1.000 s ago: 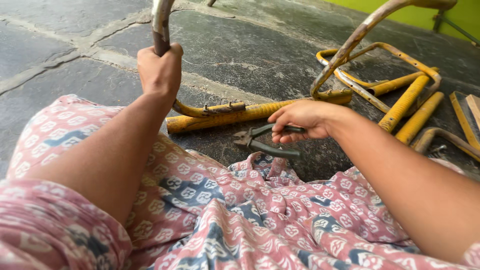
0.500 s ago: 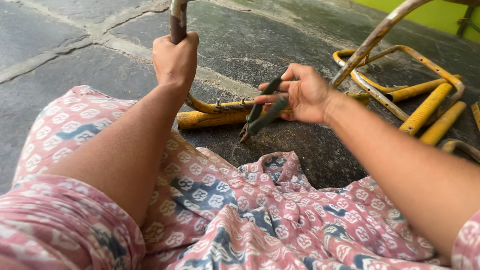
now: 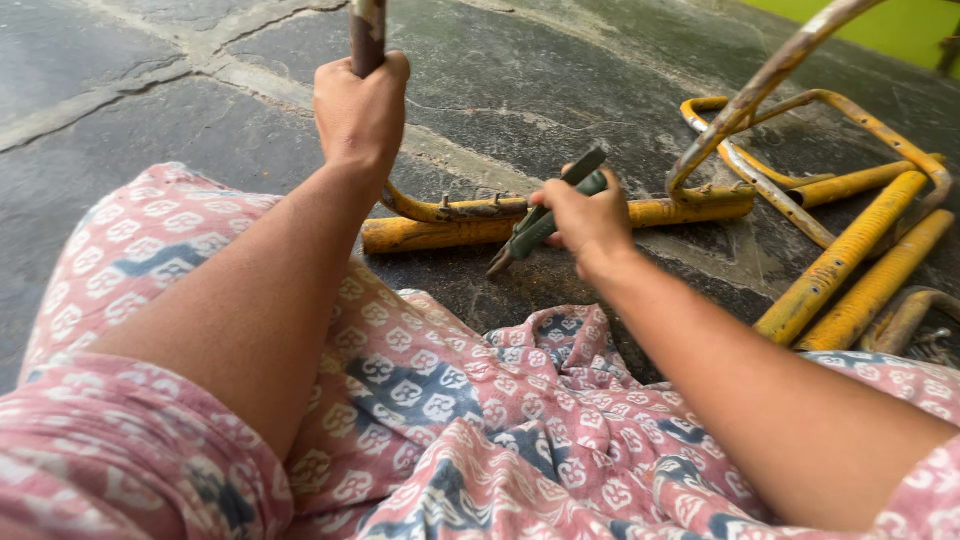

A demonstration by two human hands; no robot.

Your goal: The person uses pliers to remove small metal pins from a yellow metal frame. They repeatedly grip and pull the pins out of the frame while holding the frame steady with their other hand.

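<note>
Pliers (image 3: 545, 222) inside right hand (image 3: 590, 220) fingers (nose down).

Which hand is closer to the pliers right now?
The right hand: it is wrapped around the pliers, whose tips point down toward the floor. The left hand is off to their left, gripping an upright metal bar.

One head-worn view looks steeply down (close) over lap and floor (image 3: 600, 80).
</note>
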